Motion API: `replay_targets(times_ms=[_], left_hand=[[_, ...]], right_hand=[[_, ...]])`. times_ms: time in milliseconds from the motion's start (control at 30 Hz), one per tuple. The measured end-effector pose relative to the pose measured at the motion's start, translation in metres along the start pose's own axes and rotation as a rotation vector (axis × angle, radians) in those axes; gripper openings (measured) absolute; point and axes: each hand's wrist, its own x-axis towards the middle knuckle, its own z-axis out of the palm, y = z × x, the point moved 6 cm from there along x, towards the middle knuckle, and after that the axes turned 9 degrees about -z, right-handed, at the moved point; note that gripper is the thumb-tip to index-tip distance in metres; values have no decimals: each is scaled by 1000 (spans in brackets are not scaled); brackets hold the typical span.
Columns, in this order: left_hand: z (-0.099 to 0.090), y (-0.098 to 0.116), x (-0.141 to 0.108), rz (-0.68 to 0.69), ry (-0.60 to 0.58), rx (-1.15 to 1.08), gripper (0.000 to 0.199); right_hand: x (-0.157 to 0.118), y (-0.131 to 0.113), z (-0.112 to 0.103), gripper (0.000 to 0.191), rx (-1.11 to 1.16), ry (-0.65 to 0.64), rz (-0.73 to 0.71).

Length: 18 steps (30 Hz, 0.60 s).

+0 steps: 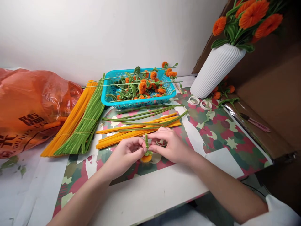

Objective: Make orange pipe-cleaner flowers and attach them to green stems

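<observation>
Forearms come in from the bottom edge, w/ a white sleeve at the lower right corner. Both hands meet over the front of the bench, above a patterned sheet in green, pink and white.

Left hand: fingers curled in, thumb and forefinger pinched on a small pipe-cleaner flower, orange head down, green stem poking up between the fingertips. Right hand: also closed to a pinch, gripping the same stem just opposite the left. So the flower sits between the two hands, just above the sheet, near the front middle of the bench.

Handling, as a guess: v. light, fuzzy, wire core, so it bends easily and keeps the bend; the head likely squashes if pressed. Best hold looks like the stem right below the head, not the orange part.

Around it:
- loose orange and green stems just behind the hands
- bundled orange and green pipe cleaners to the left, tied
- orange plastic bag far left
- turquoise basket w/ finished flowers, behind the loose stems
- white ribbed vase w/ orange flowers, back right
- two tape rolls near the vase foot
- pink-handled tool on the cardboard at right; can't tell what kind.
</observation>
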Motion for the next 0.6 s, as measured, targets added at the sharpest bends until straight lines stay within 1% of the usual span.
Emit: replay_targets(times_ms=[100, 167, 233, 333, 467, 600], left_hand=[[1, 1, 1, -18, -69, -36, 21], [1, -2, 1, -47, -100, -66, 23], [0, -5, 1, -67, -111, -108, 24], [0, -10, 2, -85, -132, -197, 22], [2, -13, 2, -84, -194, -306, 25], [3, -12, 1, -85, -219, -332, 25]], right_hand=[[0, -2, 1, 11, 116, -21, -8], [0, -2, 1, 6, 158, -15, 18], [0, 0, 0, 9, 176, -6, 60], [0, 1, 1, 11, 216, -27, 90], [-1, 0, 3, 13, 239, -70, 59], [-1, -2, 4, 7, 272, -106, 41]])
